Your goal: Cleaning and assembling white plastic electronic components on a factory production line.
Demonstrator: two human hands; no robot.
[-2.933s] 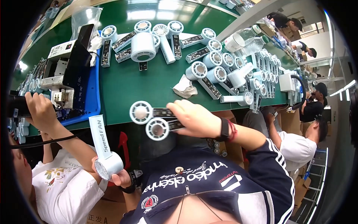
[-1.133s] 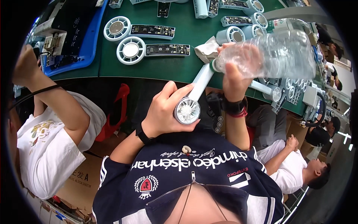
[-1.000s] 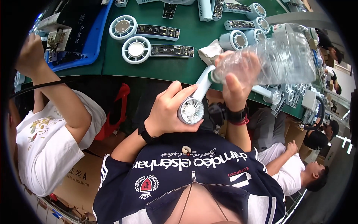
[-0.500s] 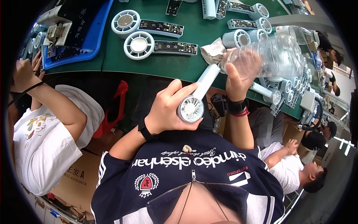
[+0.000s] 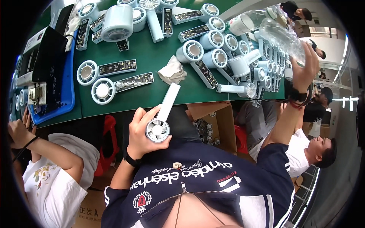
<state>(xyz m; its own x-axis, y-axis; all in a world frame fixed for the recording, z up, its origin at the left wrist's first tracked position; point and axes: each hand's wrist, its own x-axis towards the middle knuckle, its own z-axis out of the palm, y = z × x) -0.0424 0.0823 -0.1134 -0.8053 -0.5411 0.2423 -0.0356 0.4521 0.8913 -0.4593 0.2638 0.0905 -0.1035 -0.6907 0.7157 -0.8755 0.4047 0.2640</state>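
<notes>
My left hand (image 5: 137,131) is closed around a light-blue handheld fan (image 5: 169,102), gripping it by the round head. Its blades face up and its handle points away over the table's near edge. Out at the far right, my raised right hand (image 5: 307,70) has its fingers on the near end of a crumpled clear plastic bottle (image 5: 282,41). Part of that grip is hidden behind the bottle. On the table beyond the fan's handle lies a crumpled whitish cloth (image 5: 173,70). Two opened fans with bare circuit boards, the nearer fan (image 5: 102,91) among them, lie to its left.
Many light-blue fans (image 5: 218,57) crowd the right of the green table (image 5: 129,99), with more along the back. A second bottle (image 5: 241,24) lies behind them. A blue tray (image 5: 68,91) holds a black device at left. Below is a cardboard box (image 5: 224,129). Co-workers sit on both sides.
My right hand has swung right and away from the fan with the clear bottle. The left hand still holds the fan. The view has turned, showing more of the table's far side.
</notes>
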